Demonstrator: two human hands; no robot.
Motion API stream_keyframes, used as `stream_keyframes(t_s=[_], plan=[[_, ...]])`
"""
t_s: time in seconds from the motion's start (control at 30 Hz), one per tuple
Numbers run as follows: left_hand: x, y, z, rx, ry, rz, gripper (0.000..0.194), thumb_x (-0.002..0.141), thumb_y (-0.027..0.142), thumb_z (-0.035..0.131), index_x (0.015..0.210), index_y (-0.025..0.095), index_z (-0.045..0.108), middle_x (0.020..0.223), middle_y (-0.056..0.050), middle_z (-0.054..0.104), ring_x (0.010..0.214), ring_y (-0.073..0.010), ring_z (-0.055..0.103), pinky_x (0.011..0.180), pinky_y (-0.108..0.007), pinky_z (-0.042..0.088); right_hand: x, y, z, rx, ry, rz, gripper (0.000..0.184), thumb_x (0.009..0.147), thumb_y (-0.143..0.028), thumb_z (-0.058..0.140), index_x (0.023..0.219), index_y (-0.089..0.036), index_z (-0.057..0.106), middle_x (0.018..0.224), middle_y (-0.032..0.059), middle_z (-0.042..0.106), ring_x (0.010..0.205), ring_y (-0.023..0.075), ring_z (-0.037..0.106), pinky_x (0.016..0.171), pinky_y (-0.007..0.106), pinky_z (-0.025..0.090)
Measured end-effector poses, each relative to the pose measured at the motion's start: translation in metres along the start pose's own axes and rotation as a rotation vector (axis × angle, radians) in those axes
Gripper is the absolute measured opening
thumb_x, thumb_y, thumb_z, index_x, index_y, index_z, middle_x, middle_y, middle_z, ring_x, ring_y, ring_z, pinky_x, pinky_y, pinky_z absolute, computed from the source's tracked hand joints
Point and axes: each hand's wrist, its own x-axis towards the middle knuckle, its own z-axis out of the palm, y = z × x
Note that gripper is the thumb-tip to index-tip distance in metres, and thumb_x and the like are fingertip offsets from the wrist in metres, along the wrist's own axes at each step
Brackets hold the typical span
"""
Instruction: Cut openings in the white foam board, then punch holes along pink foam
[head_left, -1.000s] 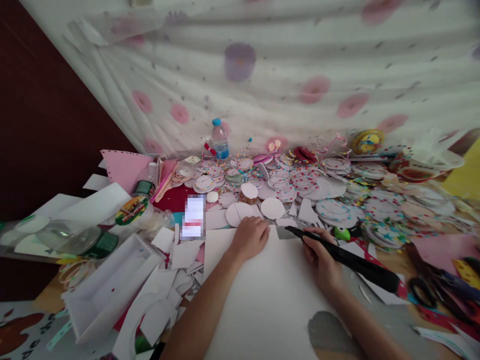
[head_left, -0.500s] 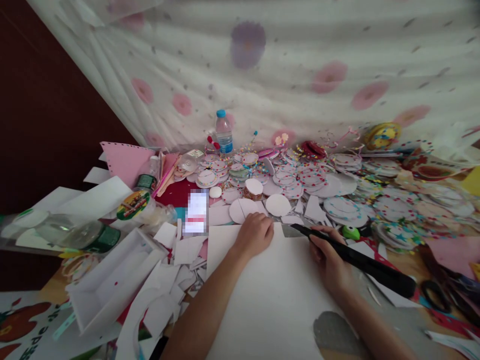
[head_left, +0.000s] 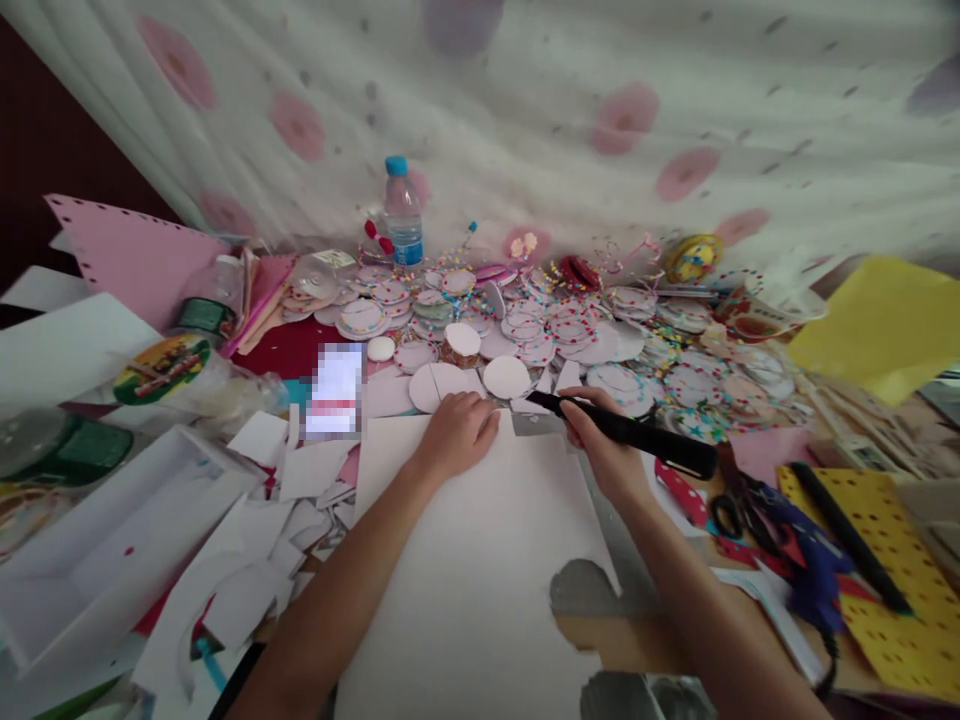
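The left hand (head_left: 457, 436) lies loose-fingered on the board (head_left: 480, 580), lower centre of frame, apparently light, stiff and best pressed flat near its edge, while the right hand (head_left: 604, 448) grasps a knife (head_left: 643, 434).

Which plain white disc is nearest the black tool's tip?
The unmarked disc beside the tip of the black tool in the right hand; the line-crossed disc lies farther left.
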Motion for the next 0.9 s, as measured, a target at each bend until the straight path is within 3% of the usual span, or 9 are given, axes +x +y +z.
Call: stream_keyframes(t_s=[0.2, 0.5, 0.67, 0.9], plan=[[0.001, -0.001, -0.001, 0.031, -0.019, 0.015, 0.027, 0.095, 0.024, 0.039, 0.083, 0.017, 0.061, 0.079, -0.006, 0.062, 0.083, -0.0212, 0.058, 0.076, -0.034, 0.041, 0.004, 0.001, 0.009, -0.063, -0.016, 0.026, 0.026, 0.075, -0.045, 0.067, 0.085, -0.021, 0.062, 0.058, -0.0036, 0.052, 0.051, 0.0116, 0.046, 0.048, 0.024, 0.034], [0.001, 0.003, -0.003, 0.072, -0.016, 0.024, 0.029, 0.096, 0.026, 0.037, 0.086, 0.016, 0.062, 0.08, -0.007, 0.062, 0.084, -0.0219, 0.058, 0.075, -0.035, 0.042, 0.0, -0.003, 0.001, -0.158, -0.083, -0.01, 0.028, 0.085, -0.049, 0.055, 0.085, -0.022, 0.06, 0.061, -0.0029, 0.052, 0.056, 0.0137, 0.049, 0.055, 0.027, 0.038], [-0.001, 0.005, -0.006, 0.071, 0.005, 0.022, 0.028, 0.096, 0.027, 0.037, 0.094, 0.016, 0.063, 0.086, -0.008, 0.062, 0.086, -0.0215, 0.057, 0.074, -0.033, 0.045, 0.0, -0.009, 0.006, -0.299, -0.154, -0.076, 0.032, 0.09, -0.052, 0.046, 0.084, -0.022, 0.057, 0.063, -0.0018, 0.053, 0.061, 0.016, 0.053, 0.058, 0.028, 0.04], [-0.002, 0.006, -0.006, 0.057, 0.019, 0.022, 0.028, 0.097, 0.027, 0.037, 0.094, 0.016, 0.063, 0.085, -0.007, 0.061, 0.083, -0.0205, 0.058, 0.074, -0.032, 0.046, -0.002, -0.006, 0.018, -0.352, -0.144, -0.195, 0.032, 0.091, -0.047, 0.043, 0.074, -0.022, 0.051, 0.064, -0.0006, 0.052, 0.063, 0.0169, 0.052, 0.06, 0.028, 0.041]])
